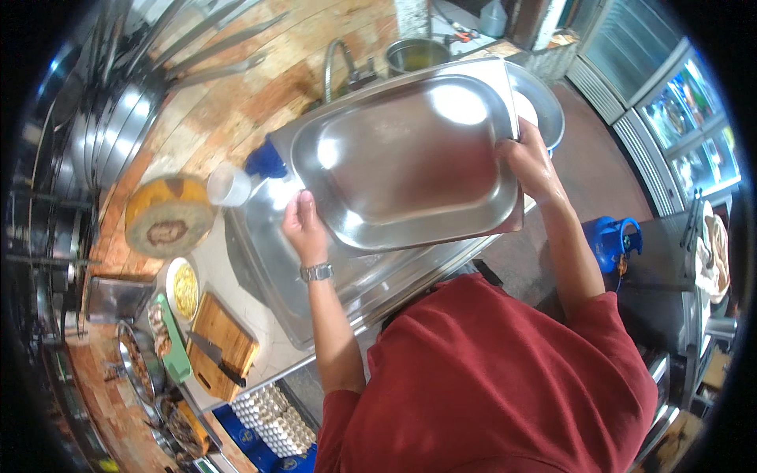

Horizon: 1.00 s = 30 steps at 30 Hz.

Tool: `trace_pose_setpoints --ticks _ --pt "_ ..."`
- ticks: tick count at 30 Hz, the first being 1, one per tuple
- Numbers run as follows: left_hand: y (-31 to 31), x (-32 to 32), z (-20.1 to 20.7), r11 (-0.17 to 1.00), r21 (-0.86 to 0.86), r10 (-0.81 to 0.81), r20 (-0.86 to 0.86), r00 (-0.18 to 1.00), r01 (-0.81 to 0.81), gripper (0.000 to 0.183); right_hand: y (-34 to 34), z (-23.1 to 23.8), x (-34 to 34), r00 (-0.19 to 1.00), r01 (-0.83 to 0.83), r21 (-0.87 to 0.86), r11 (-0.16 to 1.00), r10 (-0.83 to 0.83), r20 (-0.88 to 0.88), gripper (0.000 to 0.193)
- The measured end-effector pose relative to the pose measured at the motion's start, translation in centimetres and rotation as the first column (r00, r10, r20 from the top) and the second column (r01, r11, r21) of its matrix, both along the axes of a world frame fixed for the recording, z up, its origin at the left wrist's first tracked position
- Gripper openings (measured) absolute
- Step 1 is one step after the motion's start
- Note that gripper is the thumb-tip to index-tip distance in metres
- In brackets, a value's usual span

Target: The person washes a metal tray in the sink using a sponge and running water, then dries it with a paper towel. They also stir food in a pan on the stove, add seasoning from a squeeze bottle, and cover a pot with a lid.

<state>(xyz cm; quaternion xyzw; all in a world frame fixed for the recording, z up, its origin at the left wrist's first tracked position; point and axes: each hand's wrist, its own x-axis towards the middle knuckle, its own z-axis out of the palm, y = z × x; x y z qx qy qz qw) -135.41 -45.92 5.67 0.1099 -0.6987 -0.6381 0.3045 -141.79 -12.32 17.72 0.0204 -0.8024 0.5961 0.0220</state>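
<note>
A large, shiny rectangular metal tray (418,158) with rounded inner corners is tilted above the steel sink (276,268). My right hand (530,162) grips its right rim, thumb on the upper face and the other fingers mostly hidden behind it. At the lower left rim, my left hand (306,225) pinches the edge, with a metal watch (317,273) on that wrist. The tray covers much of the sink and its surroundings. Left of the tray lie a dark blue cloth (266,160) and a translucent plastic cup (229,184).
Behind the tray are a faucet (359,77), a metal pot (416,54) and a wide metal bowl (550,102). A knife (217,359) lies on a wooden cutting board (236,335), near a plate of yellow food (184,290). Egg trays (272,422) sit below; a blue gas cylinder (603,244) stands right.
</note>
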Motion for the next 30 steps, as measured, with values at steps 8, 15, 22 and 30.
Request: trace_pose_setpoints --ticks 8,15,22,30 --pt "4.9 3.5 -4.6 0.85 -0.014 -0.475 0.407 0.78 0.526 0.019 10.3 6.6 0.9 0.798 0.467 0.192 0.863 -0.318 -0.513 0.046" --pt "3.3 4.9 -6.7 0.921 0.092 -0.382 0.401 0.833 0.378 0.024 14.9 0.8 -10.7 0.588 0.693 0.495 0.524 -0.014 -0.809 0.067" --pt "1.5 7.7 -7.2 0.968 0.083 -0.249 0.448 0.859 0.238 0.022 16.8 -8.3 -16.5 0.628 0.675 0.667 0.317 0.227 -0.744 0.061" --pt "0.3 10.9 -9.0 0.982 0.031 -0.173 0.536 0.826 0.185 0.025 16.1 -14.3 -14.3 0.639 0.679 0.68 0.278 0.233 -0.733 0.061"
